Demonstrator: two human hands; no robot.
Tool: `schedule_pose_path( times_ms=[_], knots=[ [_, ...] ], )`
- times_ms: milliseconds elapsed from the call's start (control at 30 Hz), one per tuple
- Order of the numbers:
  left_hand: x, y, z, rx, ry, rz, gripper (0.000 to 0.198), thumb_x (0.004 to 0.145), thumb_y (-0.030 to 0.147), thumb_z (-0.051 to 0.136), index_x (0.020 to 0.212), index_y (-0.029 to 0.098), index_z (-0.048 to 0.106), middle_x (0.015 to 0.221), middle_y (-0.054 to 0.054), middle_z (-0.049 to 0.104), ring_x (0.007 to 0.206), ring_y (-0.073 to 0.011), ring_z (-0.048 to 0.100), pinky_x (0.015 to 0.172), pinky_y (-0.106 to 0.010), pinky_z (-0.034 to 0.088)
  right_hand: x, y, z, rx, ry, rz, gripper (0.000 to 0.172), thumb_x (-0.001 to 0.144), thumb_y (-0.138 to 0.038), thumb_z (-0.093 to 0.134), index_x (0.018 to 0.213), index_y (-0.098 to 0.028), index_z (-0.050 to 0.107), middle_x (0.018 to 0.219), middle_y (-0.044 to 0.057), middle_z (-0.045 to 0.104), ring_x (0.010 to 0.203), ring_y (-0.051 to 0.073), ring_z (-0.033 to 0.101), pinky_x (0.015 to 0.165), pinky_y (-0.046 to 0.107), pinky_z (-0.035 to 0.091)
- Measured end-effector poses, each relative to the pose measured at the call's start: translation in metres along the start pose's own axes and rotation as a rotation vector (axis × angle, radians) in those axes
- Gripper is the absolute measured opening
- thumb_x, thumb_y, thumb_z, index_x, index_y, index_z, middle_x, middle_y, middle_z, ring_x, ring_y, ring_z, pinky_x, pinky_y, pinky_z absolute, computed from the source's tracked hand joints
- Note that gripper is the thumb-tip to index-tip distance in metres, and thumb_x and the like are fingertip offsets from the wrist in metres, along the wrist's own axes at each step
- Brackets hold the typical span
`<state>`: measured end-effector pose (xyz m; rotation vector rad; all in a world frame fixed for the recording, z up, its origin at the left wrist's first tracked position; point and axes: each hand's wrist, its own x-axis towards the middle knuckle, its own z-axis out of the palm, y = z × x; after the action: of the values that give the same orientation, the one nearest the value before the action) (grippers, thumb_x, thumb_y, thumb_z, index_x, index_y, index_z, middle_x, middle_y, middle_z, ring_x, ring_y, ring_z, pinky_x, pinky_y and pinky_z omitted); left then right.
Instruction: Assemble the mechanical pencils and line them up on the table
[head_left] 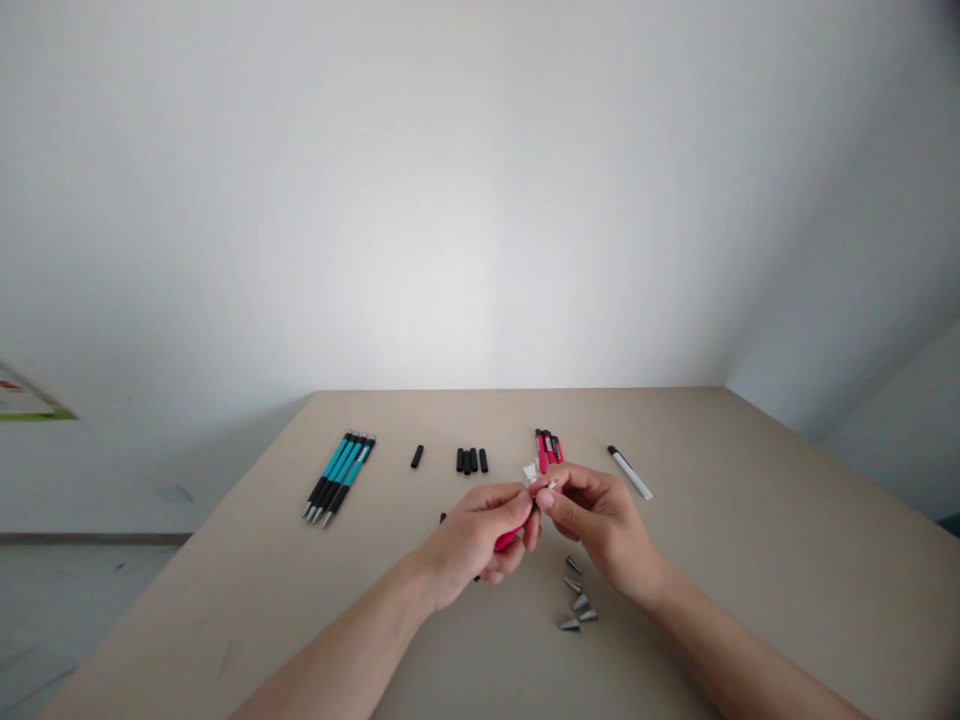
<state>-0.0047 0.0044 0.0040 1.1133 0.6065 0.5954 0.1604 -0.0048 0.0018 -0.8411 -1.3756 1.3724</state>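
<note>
My left hand [480,530] is closed around a pink-red pen barrel [507,540]; most of it is hidden by the fingers. Fingertip to fingertip with it, my right hand [600,515] pinches a small white piece [553,485] at the pen's dark end. Whether the white piece sits in the barrel, I cannot tell. Just beyond the hands lie several pink pen barrels with black ends [550,447] and some small white parts [530,470]. Several silver cone tips [580,603] are scattered below the right hand.
Several blue-and-black pens [341,478] lie side by side at the left. Black grip sleeves [472,460] stand grouped mid-table, with a single black sleeve [417,457] apart. A white pen-like piece with a black end [630,473] lies right. The beige table [750,560] meets a white wall.
</note>
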Motion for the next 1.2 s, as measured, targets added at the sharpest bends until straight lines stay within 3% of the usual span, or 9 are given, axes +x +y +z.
schedule_pose_path(
  times_ms=[167, 367, 600, 967, 1100, 1200],
  knots=[
    [-0.001, 0.003, 0.001, -0.070, 0.002, -0.018, 0.030, 0.087, 0.047, 0.048, 0.083, 0.018, 0.047, 0.067, 0.004, 0.049, 0.036, -0.0015, 0.026, 0.034, -0.018, 0.012, 0.001, -0.004, 0.001, -0.006, 0.024, 0.022, 0.031, 0.074, -0.044, 0.071, 0.068, -0.016, 0.059, 0.051, -0.002, 0.054, 0.042, 0.007, 0.037, 0.042, 0.023, 0.020],
    [-0.003, 0.007, 0.004, -0.049, 0.029, -0.030, 0.027, 0.086, 0.045, 0.051, 0.082, 0.020, 0.041, 0.067, 0.006, 0.046, 0.038, -0.0008, 0.022, 0.036, -0.017, 0.010, 0.003, 0.003, 0.000, -0.014, 0.164, 0.026, 0.039, 0.063, -0.044, 0.080, 0.058, -0.017, 0.052, 0.047, -0.008, 0.037, 0.043, 0.005, 0.024, 0.041, 0.022, 0.016],
    [-0.002, 0.005, 0.006, -0.028, 0.020, 0.013, 0.023, 0.088, 0.040, 0.049, 0.080, 0.020, 0.041, 0.065, 0.006, 0.043, 0.036, -0.0010, 0.021, 0.034, -0.017, 0.009, 0.000, 0.011, -0.005, 0.038, 0.051, 0.016, 0.029, 0.075, -0.043, 0.071, 0.078, -0.015, 0.061, 0.056, -0.004, 0.046, 0.046, 0.006, 0.028, 0.044, 0.023, 0.018],
    [-0.001, 0.009, 0.011, 0.076, 0.063, -0.047, 0.032, 0.088, 0.050, 0.045, 0.077, 0.020, 0.039, 0.056, 0.008, 0.039, 0.038, -0.0029, 0.017, 0.036, -0.017, 0.010, 0.001, 0.005, 0.001, -0.061, 0.107, 0.001, 0.039, 0.071, -0.046, 0.073, 0.059, -0.017, 0.050, 0.049, -0.006, 0.042, 0.044, 0.006, 0.025, 0.042, 0.022, 0.017],
    [-0.001, 0.006, 0.010, 0.187, 0.142, 0.051, 0.030, 0.087, 0.048, 0.047, 0.078, 0.021, 0.041, 0.056, 0.008, 0.039, 0.040, -0.0044, 0.022, 0.040, -0.018, 0.017, 0.003, 0.007, 0.001, -0.055, 0.128, 0.010, 0.040, 0.070, -0.047, 0.073, 0.060, -0.017, 0.049, 0.049, -0.008, 0.035, 0.044, 0.006, 0.022, 0.042, 0.022, 0.016],
    [-0.001, 0.005, -0.004, 0.490, 0.366, 0.185, 0.024, 0.083, 0.043, 0.055, 0.078, 0.020, 0.049, 0.058, 0.006, 0.042, 0.047, -0.0073, 0.034, 0.047, -0.020, 0.026, 0.004, 0.008, 0.000, -0.064, 0.129, 0.040, 0.037, 0.075, -0.049, 0.069, 0.068, -0.017, 0.053, 0.050, -0.009, 0.032, 0.044, 0.006, 0.021, 0.042, 0.022, 0.015]
  ],
)
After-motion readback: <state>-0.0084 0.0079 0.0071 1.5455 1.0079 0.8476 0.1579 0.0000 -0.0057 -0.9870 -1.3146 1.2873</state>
